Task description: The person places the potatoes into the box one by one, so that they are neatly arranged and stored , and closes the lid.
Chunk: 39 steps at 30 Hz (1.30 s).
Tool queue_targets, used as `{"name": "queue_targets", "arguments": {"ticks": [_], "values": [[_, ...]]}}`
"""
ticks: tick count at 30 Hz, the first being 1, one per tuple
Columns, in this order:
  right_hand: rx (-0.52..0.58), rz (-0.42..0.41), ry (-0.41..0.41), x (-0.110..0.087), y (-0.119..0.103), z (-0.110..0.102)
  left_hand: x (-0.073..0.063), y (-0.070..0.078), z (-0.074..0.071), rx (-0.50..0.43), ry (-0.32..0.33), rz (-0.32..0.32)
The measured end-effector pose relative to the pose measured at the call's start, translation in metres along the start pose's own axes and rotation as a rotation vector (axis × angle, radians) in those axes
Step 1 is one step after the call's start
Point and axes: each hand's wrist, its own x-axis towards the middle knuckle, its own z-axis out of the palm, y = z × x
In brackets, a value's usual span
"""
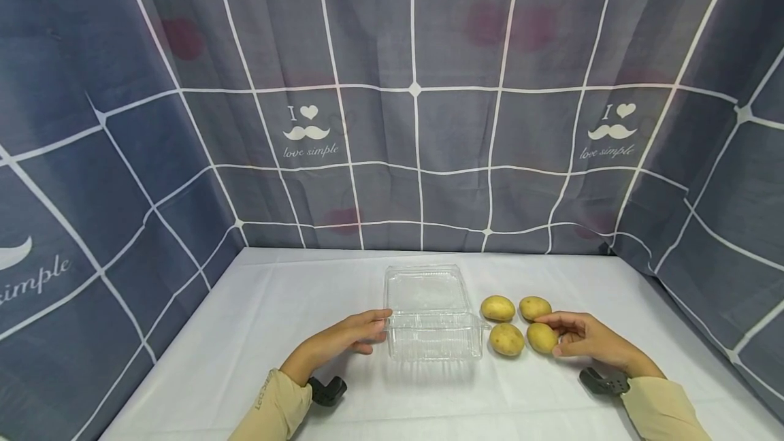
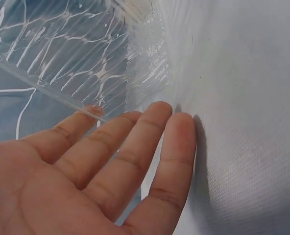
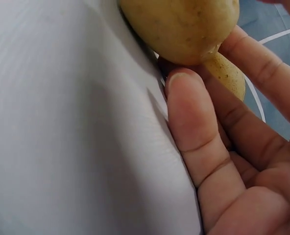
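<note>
A clear plastic clamshell box (image 1: pixel 435 344) stands in the middle of the table, its lid (image 1: pixel 425 289) raised back away from me. At its left side is my left hand (image 1: pixel 355 332), fingers fairly straight, fingertips right at the plastic wall; the left wrist view shows them against the ribbed side (image 2: pixel 91 63). To the right of the box, several yellow potatoes sit in a close group. My right hand (image 1: pixel 584 339) holds the near right potato (image 1: pixel 542 338) between thumb and fingers. In the right wrist view that potato (image 3: pixel 184 29) partly hides another potato (image 3: pixel 226 73).
The other potatoes are the near left one (image 1: pixel 506 339), the far left one (image 1: pixel 497 308) and the far right one (image 1: pixel 535 307). A white cloth covers the table (image 1: pixel 245 332). Dark grid-patterned curtains (image 1: pixel 380 128) enclose the back and both sides.
</note>
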Motion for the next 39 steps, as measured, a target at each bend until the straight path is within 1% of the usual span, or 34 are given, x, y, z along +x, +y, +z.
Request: {"name": "queue_targets", "arguments": {"ticks": [7, 16, 23, 30, 33, 36, 39], "values": [[-0.009, -0.039, -0.003, -0.001, 0.001, -0.001, 0.002, -0.004, 0.001, -0.01, 0.0, 0.001], [0.014, -0.053, -0.007, 0.0, -0.001, -0.002, 0.004, -0.005, 0.004, -0.065, 0.062, -0.03], [0.023, -0.04, -0.009, 0.001, -0.004, -0.002, 0.006, -0.006, 0.004, -0.066, 0.05, -0.007], [0.018, -0.021, -0.007, 0.002, -0.007, -0.004, 0.006, -0.006, 0.004, -0.06, 0.051, -0.003], [-0.003, -0.002, -0.002, 0.001, -0.011, -0.004, 0.006, -0.008, 0.003, -0.052, 0.05, 0.013], [0.003, 0.018, 0.002, 0.001, -0.015, -0.004, 0.005, -0.012, 0.002, -0.05, 0.039, 0.032], [0.006, 0.014, 0.013, 0.002, -0.017, -0.003, 0.005, -0.014, 0.0, -0.044, 0.033, 0.04]]}}
